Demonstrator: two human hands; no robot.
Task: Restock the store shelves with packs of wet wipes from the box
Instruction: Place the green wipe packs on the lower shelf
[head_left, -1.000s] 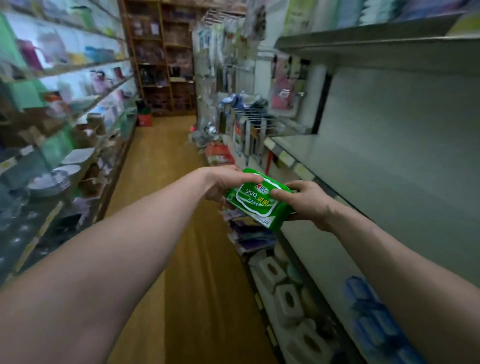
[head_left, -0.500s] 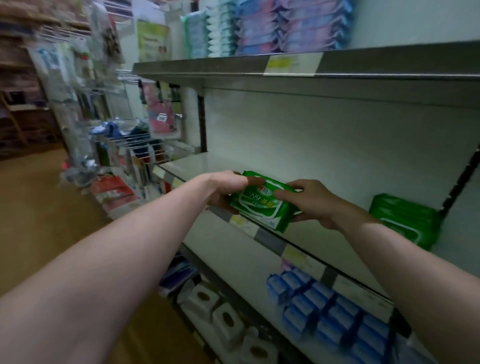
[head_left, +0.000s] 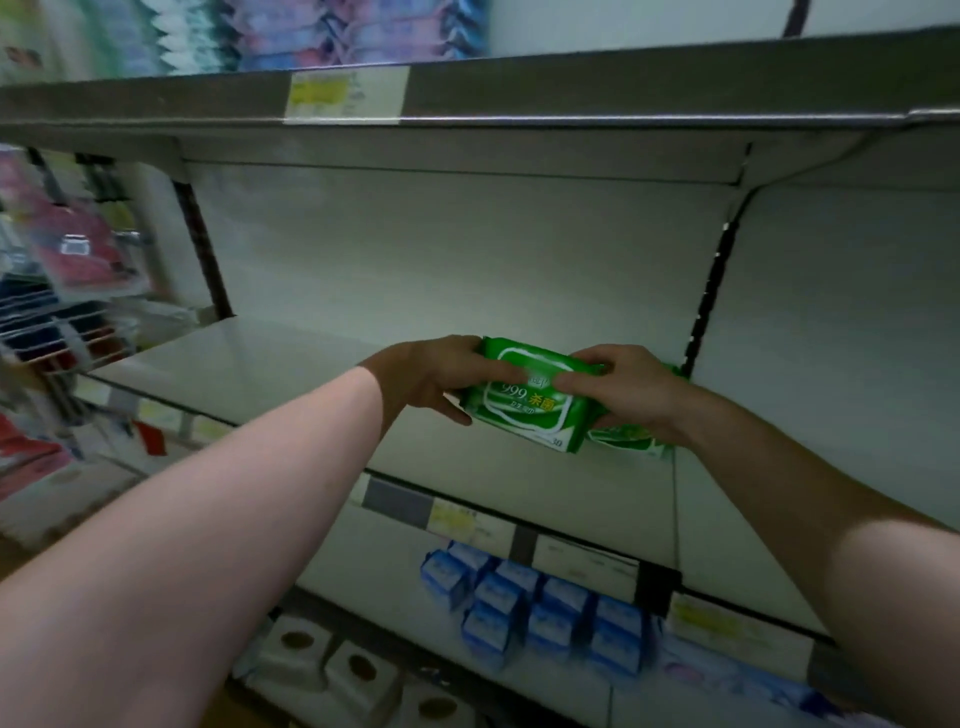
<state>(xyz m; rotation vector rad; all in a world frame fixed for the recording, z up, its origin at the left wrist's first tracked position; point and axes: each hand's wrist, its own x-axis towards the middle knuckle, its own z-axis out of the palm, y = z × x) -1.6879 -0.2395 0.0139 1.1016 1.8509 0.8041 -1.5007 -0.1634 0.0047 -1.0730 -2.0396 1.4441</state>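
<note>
Two green plastic packs of wet wipes are in view. The person holds the nearer green pack (head_left: 530, 402) over the pale grey metal middle shelf (head_left: 249, 364), close to the black slotted upright (head_left: 707, 301). The left hand (head_left: 439, 375) grips its left end, thumb on top and fingers curled beneath. The right hand (head_left: 626, 391) pinches its right end, fingers bent over the top face. The second green pack (head_left: 629, 435) lies just behind and beneath the right hand on the same shelf, mostly hidden. Whether the held pack touches the shelf cannot be told.

The held pack is a flat, soft rectangle that sits tilted. Its face carries a white-outlined rounded flap, "999" in white, yellow characters beside it and "30" at the lower corner.

One yellow-and-white price label (head_left: 343, 96) sits on the edge of the grey upper shelf (head_left: 623, 98). On the shelf below is a block of small blue packets (head_left: 524, 608), too blurred to count. Three white boxes with oval openings (head_left: 363, 675) stand lowest.
</note>
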